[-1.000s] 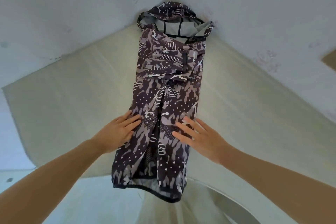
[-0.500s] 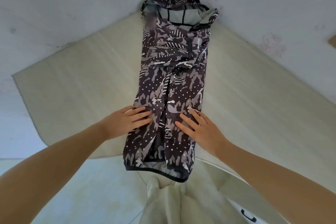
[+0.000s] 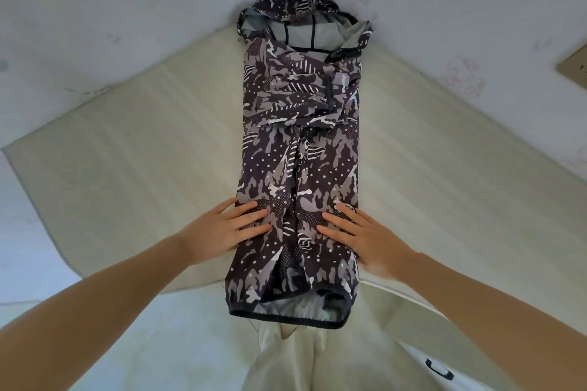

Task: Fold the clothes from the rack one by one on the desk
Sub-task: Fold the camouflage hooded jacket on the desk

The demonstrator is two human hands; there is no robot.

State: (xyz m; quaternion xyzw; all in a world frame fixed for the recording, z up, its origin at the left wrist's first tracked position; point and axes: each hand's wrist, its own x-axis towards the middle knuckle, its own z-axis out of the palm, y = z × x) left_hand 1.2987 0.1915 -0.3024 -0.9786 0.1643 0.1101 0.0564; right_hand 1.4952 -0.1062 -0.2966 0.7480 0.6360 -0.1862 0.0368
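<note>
Pale desk (image 3: 127,168) bears narrow-folded camouflage-print hooded jacket (image 3: 298,149).

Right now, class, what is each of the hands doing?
Left hand: open, fingers flat on the jacket.
Right hand: open, fingers flat on the jacket.

- Both forearms run off the bottom edge.
- Bench (image 3: 127,168) far corner hidden under the jacket (image 3: 298,168) hood.
- Brown object (image 3: 575,68) cut by right edge; unidentifiable.
- Black mark (image 3: 440,368) lower right: unclear.
</note>
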